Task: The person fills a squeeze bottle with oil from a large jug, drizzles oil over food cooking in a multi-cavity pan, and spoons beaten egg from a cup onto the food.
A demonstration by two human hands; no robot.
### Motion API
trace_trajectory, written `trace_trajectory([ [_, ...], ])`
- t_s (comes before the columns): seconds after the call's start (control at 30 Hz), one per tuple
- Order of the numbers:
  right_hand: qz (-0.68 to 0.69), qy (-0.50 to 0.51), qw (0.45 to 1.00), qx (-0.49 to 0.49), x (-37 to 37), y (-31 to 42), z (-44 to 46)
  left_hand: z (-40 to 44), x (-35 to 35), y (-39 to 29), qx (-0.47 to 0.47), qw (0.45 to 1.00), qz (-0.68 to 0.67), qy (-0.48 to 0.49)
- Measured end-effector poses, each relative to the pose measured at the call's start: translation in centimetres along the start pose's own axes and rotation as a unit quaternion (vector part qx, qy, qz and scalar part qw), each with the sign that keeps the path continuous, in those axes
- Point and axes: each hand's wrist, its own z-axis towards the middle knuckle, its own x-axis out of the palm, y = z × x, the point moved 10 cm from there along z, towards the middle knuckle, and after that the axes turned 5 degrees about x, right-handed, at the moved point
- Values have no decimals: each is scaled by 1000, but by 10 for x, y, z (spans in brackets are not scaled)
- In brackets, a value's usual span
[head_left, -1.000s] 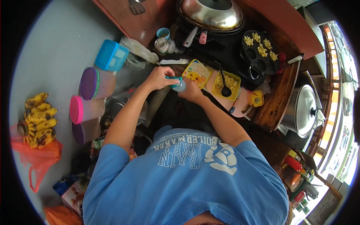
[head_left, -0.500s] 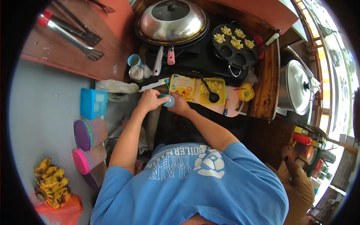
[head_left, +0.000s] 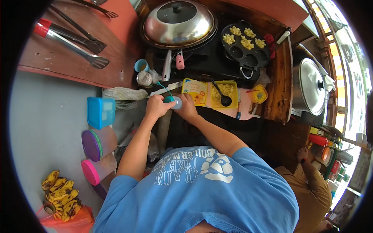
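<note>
In front of my chest I hold a small translucent bottle (head_left: 178, 103) with a teal cap (head_left: 169, 99) and a thin teal strap sticking up. My left hand (head_left: 156, 106) is closed with its fingers pinching the cap. The body of the bottle is in my right hand (head_left: 187, 107), whose fingers are wrapped round it. Just beyond my hands lie a yellow printed lid (head_left: 195, 92) and a yellow tub (head_left: 236, 96) of pale chopped pieces, with a black ladle (head_left: 225, 100) resting in it.
A domed pan lid (head_left: 167, 29) covers a large pan on the stove. Beside it, a round-welled pan (head_left: 235, 52) holds several yellow clumps. Plastic containers (head_left: 101, 112) and bananas (head_left: 62, 194) are at left. Another person's sleeve (head_left: 316, 188) is at right, near a large pot (head_left: 311, 87).
My view has shifted slightly, so the surroundings sit a little further right. Both hands stay on the bottle, and the teal strap now leans up and to the left.
</note>
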Motion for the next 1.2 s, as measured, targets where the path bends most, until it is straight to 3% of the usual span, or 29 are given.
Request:
trace_trajectory([
  [0.17,-76,-27,996,-49,6,19,8,-8,0,41,-79,994,-64,-41],
  [0.23,-95,-30,994,-48,10,18,12,-12,2,55,-150,981,-113,-55],
  [0.47,-118,-22,991,-53,19,24,23,-11,-2,65,-184,969,-137,-94],
  [0.63,-74,18,993,-93,16,38,26,-4,-30,25,-70,988,51,-129],
  [0.73,-23,64,997,-48,26,26,29,-4,-26,33,-117,979,98,-133],
  [0.87,-43,59,996,-49,33,19,27,-1,-24,44,-181,972,91,-124],
  [0.93,-59,38,996,-50,35,14,26,-2,-15,50,-228,971,-5,-75],
  [1.2,-52,13,997,-59,35,5,31,-1,1,55,-284,954,-89,-30],
])
